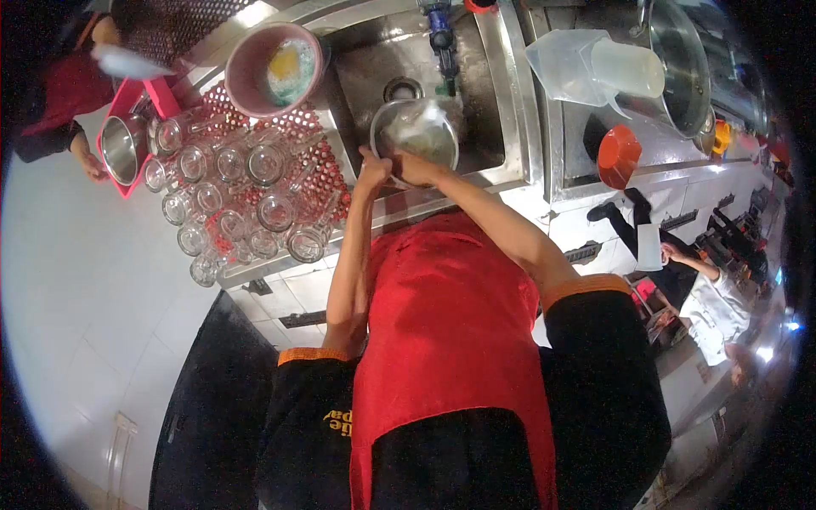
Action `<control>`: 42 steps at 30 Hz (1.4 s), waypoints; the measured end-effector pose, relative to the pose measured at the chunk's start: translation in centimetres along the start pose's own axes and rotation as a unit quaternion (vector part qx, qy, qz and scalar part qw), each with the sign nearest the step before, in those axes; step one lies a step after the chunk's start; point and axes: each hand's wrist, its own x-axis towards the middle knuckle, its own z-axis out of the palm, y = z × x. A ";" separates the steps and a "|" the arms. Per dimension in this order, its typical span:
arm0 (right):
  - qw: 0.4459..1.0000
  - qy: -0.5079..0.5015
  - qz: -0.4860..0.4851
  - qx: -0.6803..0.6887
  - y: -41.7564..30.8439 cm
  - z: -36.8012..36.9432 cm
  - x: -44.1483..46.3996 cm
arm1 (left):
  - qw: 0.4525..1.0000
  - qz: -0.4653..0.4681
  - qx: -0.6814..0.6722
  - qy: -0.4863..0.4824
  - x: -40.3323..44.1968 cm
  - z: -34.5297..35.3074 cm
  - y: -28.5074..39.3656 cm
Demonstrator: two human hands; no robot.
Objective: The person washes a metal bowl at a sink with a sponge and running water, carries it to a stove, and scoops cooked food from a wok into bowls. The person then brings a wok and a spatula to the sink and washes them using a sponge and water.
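Observation:
A round bowl (433, 140) with whitish suds or water in it is held over the metal sink (365, 72), below the tap (442, 42). My left hand (374, 168) is closed on the bowl's near left rim. My right hand (415, 168) reaches over the near rim, its fingers partly hidden inside the bowl; what they hold, if anything, is hidden. Left of the sink stands a pink tub (242, 76) with suds and a yellow thing in it.
Many glass jars (274, 211) crowd the red perforated mat at left. Clear plastic jugs (569, 68), an orange container (619, 156) and a large metal pot (684, 68) are at right. One person's hand (92, 166) shows far left; another person (714, 310) is at right.

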 end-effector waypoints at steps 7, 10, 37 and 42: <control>0.934 -0.027 0.082 -0.347 -0.1 -1.4 -0.4 | 0.999 0.044 0.013 -0.023 -2.2 -0.9 1.4; 0.964 -0.101 0.096 -0.225 -3.0 -2.5 -1.7 | 0.997 0.062 0.029 -0.019 -2.3 -0.8 1.3; 0.980 -0.174 0.065 -0.078 -1.5 -3.1 -2.2 | 0.997 0.071 -0.007 -0.041 -0.3 -0.2 1.0; 0.966 0.113 -0.081 0.219 -1.2 -1.7 0.1 | 0.987 0.102 -0.118 -0.038 -1.3 2.1 5.3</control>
